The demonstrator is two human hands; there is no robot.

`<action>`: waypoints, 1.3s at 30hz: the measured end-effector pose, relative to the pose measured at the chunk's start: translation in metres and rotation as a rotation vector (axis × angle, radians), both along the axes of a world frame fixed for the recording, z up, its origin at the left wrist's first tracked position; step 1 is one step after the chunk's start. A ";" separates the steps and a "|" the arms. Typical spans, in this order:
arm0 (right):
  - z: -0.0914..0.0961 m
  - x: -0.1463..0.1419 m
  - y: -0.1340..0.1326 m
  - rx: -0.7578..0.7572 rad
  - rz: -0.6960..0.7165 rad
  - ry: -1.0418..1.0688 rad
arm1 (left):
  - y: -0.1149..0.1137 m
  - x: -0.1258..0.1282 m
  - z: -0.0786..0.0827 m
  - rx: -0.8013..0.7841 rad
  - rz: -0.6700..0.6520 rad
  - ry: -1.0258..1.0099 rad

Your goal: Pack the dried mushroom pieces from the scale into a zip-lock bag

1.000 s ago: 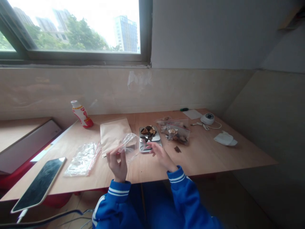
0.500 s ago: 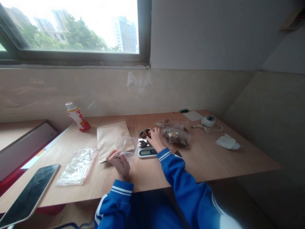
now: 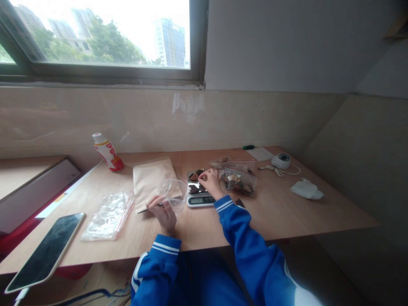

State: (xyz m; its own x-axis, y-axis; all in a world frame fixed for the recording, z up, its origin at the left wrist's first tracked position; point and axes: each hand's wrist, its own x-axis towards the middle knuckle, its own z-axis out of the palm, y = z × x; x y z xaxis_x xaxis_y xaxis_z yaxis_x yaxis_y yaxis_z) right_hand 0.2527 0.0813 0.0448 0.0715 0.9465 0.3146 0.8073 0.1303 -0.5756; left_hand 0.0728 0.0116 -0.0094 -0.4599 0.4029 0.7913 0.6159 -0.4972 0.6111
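Right hand [image 3: 212, 183] moved forward onto the kitchen scale [image 3: 196, 200], its grip on dark dried pieces [image 3: 193, 188] unclear; left hand [image 3: 163, 213] grips a clear plastic bag [image 3: 172, 194].

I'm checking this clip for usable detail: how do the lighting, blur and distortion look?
In the head view, the window is blown out to near white, the wide lens splays the wooden table, glare washes the end of the right blue sleeve, and the left hand and right hand look slightly soft.
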 end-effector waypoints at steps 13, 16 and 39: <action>-0.024 0.093 -0.101 -0.007 0.135 0.105 | -0.001 0.001 0.002 -0.002 0.018 -0.014; -0.046 0.105 -0.117 0.014 0.111 0.011 | 0.000 0.000 0.001 -0.008 0.005 -0.023; -0.008 0.049 -0.057 0.189 0.122 0.062 | 0.001 0.000 -0.003 -0.021 -0.035 -0.067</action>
